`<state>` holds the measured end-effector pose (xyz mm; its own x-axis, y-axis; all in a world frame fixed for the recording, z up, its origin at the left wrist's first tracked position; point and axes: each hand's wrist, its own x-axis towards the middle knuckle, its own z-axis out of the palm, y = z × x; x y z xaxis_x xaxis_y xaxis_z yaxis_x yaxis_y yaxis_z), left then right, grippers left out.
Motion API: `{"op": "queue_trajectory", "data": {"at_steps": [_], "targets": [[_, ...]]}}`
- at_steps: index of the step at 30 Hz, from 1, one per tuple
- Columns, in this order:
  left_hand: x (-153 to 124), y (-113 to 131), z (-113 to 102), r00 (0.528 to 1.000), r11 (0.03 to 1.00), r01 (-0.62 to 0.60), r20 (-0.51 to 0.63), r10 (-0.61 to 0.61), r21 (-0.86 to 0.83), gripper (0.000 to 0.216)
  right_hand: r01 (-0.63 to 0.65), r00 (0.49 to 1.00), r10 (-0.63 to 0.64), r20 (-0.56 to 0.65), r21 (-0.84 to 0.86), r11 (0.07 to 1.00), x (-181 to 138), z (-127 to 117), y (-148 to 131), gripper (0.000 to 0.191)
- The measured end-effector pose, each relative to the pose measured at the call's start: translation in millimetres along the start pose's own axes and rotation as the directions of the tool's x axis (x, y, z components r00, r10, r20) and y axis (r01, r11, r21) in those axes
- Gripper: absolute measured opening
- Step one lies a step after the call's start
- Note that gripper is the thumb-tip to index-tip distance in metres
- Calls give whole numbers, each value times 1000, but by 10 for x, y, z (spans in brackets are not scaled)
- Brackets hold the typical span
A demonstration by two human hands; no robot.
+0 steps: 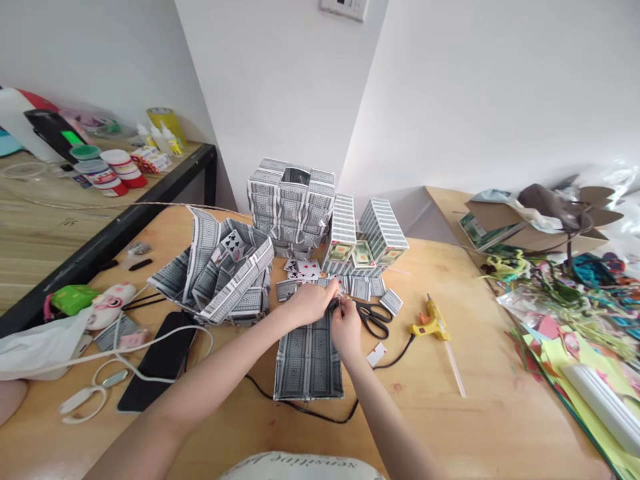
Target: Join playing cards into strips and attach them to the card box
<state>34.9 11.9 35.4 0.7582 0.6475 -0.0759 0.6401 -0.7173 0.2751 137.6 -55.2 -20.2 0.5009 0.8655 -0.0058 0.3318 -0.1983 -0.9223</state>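
My left hand point(315, 303) and my right hand point(347, 328) meet over the far end of a long panel made of playing cards point(309, 367). Their fingertips are pinched close together at the panel's far right corner; whatever they hold is too small to make out. Black-handled scissors point(374, 319) lie just right of my right hand. Beyond my fingers, loose playing cards point(303, 268) lie face up, and several face-down card pieces point(361, 288) form a row. One folded card piece point(376, 354) rests right of my right wrist.
Card-built boxes point(291, 207) and an open card structure point(225, 273) stand behind and left, beside stacked card packs point(383, 230). A yellow glue gun point(435, 321) with its cord lies right. A black phone point(163, 360) and white cable are left; craft scraps point(560, 333) cover the right edge.
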Motion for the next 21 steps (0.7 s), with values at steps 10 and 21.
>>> {"op": "queue_trajectory", "data": {"at_steps": [10,21], "targets": [[-107,-62,-89,998,990,61,-22,-64,-127,16,4,999,-3,-32,28,1000,-48,42,-19,28],[-647,-308,255,874,701,234,-171,-456,-674,60,28,991,-56,125,212,977,-3,11,92,36]]}}
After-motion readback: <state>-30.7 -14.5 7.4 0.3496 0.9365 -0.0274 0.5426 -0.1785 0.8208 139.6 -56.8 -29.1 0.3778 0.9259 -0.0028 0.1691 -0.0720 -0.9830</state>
